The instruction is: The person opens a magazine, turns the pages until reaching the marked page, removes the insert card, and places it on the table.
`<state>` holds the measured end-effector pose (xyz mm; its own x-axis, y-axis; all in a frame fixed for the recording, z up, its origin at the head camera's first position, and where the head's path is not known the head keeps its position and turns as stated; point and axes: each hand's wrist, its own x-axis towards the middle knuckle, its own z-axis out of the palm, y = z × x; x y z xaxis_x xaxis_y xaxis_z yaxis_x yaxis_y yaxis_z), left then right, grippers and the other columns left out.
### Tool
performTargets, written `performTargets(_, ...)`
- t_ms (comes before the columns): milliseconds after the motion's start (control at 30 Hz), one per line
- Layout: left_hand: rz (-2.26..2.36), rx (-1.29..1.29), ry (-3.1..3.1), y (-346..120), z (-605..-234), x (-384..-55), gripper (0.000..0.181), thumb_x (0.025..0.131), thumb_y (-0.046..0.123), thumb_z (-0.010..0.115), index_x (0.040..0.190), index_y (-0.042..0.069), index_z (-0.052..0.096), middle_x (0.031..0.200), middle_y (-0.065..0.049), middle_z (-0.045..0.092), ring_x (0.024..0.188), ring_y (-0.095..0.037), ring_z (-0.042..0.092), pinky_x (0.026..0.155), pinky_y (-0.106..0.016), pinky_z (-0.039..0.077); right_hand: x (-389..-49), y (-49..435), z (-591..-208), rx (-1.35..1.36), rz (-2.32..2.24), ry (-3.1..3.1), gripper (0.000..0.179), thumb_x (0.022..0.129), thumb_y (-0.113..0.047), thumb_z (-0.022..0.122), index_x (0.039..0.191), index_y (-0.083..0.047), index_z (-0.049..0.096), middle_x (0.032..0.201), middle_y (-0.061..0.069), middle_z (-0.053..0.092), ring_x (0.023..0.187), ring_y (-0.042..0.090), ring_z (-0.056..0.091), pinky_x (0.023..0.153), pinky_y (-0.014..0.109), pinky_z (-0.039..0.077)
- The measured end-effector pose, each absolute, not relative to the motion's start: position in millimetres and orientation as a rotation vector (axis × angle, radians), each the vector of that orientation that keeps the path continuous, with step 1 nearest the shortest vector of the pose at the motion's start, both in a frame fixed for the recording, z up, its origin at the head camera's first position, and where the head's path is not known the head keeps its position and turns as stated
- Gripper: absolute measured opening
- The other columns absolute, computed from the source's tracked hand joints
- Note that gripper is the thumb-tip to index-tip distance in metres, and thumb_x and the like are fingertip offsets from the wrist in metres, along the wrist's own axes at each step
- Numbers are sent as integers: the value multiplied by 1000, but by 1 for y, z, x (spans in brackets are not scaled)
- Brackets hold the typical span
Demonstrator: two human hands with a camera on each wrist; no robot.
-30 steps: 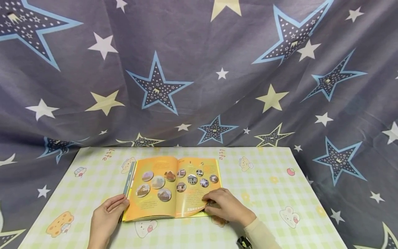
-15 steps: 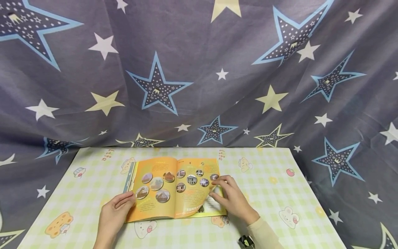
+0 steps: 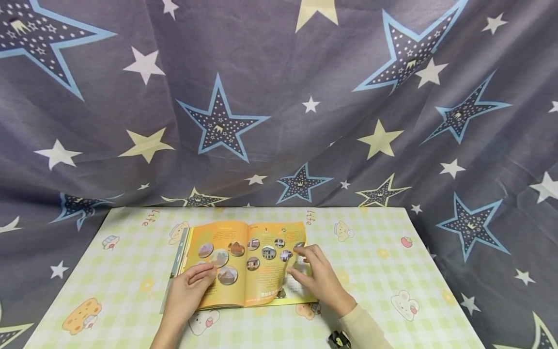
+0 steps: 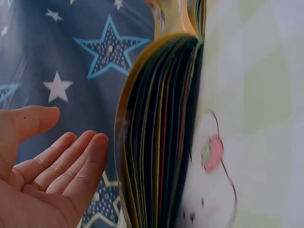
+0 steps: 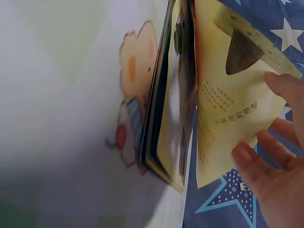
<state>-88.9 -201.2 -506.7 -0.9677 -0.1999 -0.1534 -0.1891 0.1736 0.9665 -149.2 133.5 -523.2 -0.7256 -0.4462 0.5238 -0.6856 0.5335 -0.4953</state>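
An open book (image 3: 224, 291) with orange pages lies on the table. Its left page shows several round photos. My left hand (image 3: 192, 286) is over this left page, its fingers nearly straight; contact is unclear. In the left wrist view, that hand (image 4: 57, 175) appears beside the curved page stack (image 4: 156, 133). At the book's right side, my right hand (image 3: 320, 278) has its fingertips at the raised, curling right page (image 3: 261, 286). In the right wrist view, spread fingers (image 5: 244, 154) touch the underside of the lifted page (image 5: 228, 137). A white page beneath is partly exposed.
The table (image 3: 370, 271) has a green-checked cover with printed cartoon animals. A grey star-patterned curtain (image 3: 279, 121) hangs behind it and along its sides. A small black object (image 3: 339, 339) is near the right sleeve (image 3: 364, 327).
The left hand has moved right from the book's left edge to over the left page. The right hand has moved up along the right page, whose lower corner has lifted and curled leftward.
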Motion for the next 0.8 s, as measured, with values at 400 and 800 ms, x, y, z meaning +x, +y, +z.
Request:
performTargets(400, -2036, 210, -2395, -169, -501, -100, 35, 93, 22, 75, 119, 0, 70, 108, -12, 73, 99, -20, 71, 82, -20, 58, -147, 116, -515, 1056, 975, -2474, 43, 98, -11, 67, 139, -7, 54, 136, 4, 57, 127, 20, 53, 104, 39, 50)
performTargets(800, -2371, 67, -2252, -137, -491, -106, 42, 92, 18, 76, 124, -7, 65, 110, -21, 70, 97, -34, 71, 82, -39, 62, -141, 100, -511, 1157, 1099, -2537, 47, 102, -1, 56, 147, -12, 48, 148, 0, 49, 136, 13, 45, 109, 35, 45)
